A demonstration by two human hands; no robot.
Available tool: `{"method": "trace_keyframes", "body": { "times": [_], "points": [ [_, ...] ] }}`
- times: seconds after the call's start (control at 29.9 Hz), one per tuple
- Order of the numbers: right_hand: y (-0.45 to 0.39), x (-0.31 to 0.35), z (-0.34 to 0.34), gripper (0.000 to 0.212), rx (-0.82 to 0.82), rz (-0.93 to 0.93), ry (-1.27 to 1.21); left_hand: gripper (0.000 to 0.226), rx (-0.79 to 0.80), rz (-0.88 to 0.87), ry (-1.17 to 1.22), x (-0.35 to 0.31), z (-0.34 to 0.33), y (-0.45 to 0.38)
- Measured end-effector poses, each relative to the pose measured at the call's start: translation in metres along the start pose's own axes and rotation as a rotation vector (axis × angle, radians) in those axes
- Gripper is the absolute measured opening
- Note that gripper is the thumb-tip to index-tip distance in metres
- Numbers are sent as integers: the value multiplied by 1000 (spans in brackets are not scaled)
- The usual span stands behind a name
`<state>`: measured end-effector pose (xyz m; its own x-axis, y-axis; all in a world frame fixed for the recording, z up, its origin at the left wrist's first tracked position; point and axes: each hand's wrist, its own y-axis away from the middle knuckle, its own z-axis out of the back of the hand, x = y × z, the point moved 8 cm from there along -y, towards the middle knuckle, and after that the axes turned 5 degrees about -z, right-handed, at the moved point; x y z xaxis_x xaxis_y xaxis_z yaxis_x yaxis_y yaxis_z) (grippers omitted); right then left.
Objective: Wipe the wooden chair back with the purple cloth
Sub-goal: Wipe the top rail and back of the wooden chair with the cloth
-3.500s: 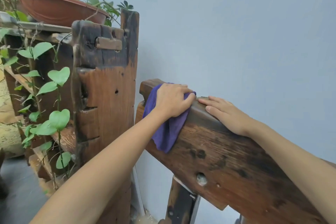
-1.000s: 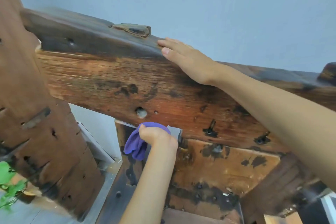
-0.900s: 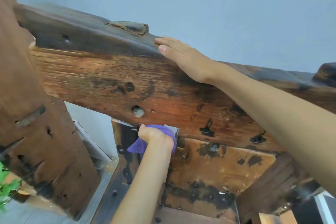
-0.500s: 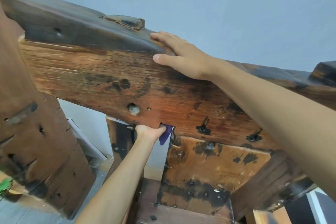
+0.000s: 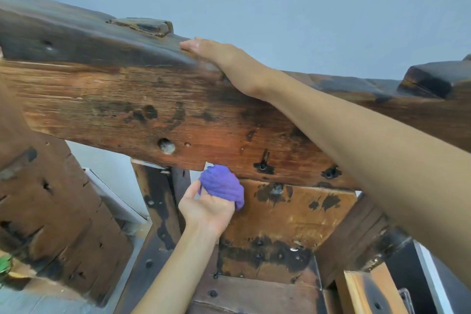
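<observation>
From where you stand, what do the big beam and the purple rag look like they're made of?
The beam looks like old solid wood: visible grain, dark stains, holes, a worn reddish-brown finish, possibly oiled or varnished. The rag, bunched in the left hand, looks like soft knitted or microfibre cloth, judging by its ribbed texture and loose folds.

Blue-grey wall (image 5: pixel 305 2); wooden stand (image 5: pixel 51 206); perhaps a green leaf (image 5: pixel 4 266).

purple cloth (image 5: pixel 221 186) bunched, under chair back (image 5: pixel 153 109)
</observation>
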<state>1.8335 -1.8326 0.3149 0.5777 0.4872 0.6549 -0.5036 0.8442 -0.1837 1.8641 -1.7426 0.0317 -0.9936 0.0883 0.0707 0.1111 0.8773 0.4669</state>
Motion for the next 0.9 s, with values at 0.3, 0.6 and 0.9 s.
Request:
{"method": "trace_keyframes", "body": {
  "times": [0.3,0.6,0.9],
  "points": [
    [98,-90,86,54,-59,12,847,29,130,-340,-94,32,-31,37],
    [214,-146,209,45,-396,99,1037,23,88,-758,-629,208,-40,15],
    [313,-217,305,45,-578,12,1076,31,51,-274,-488,394,-22,-1]
  ]
}}
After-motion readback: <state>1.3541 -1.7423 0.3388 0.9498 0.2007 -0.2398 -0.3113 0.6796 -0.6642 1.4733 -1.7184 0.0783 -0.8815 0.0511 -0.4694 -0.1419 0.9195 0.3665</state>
